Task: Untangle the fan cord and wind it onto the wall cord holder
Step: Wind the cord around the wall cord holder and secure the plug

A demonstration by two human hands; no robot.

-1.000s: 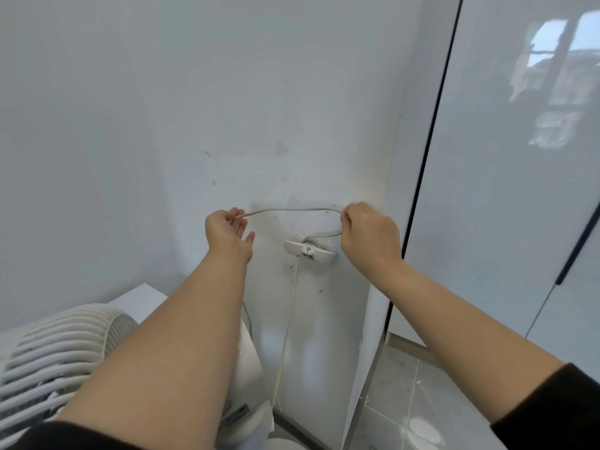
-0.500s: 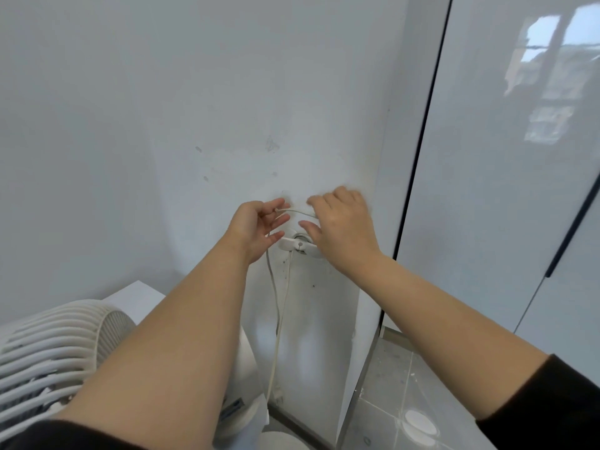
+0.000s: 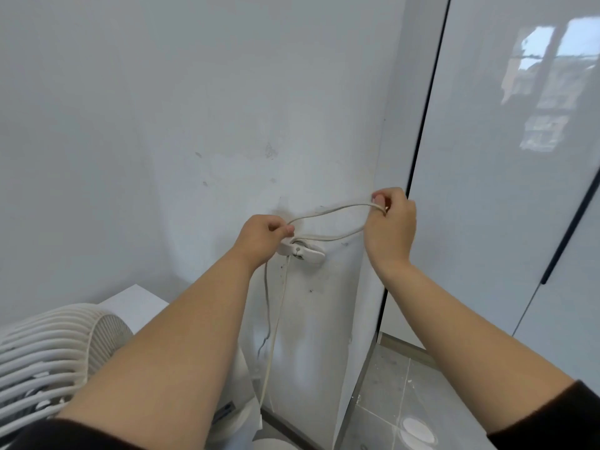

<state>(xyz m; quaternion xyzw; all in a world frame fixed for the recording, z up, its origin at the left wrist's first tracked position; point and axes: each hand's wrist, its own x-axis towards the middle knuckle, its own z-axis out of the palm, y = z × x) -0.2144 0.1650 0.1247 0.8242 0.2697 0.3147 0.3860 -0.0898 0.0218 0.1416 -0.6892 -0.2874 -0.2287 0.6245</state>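
The left hand (image 3: 264, 237) is pinching the cord (image 3: 328, 212) between thumb and fingers, just above the left end of the holder (image 3: 303, 251). The right hand (image 3: 391, 222) is gripping the far bend of the cord, up and to the right of the holder, near the wall (image 3: 162, 125) corner. Between the two hands the cord is forming a flat loop: one strand is arching across the top, the other is running back low and meeting the holder's hub. The holder is sitting fixed on the wall, its white arms spread sideways. Below it, a strand of cord is hanging straight down toward the floor (image 3: 389, 401). The fan (image 3: 45, 349) is standing at lower left, by the left forearm.
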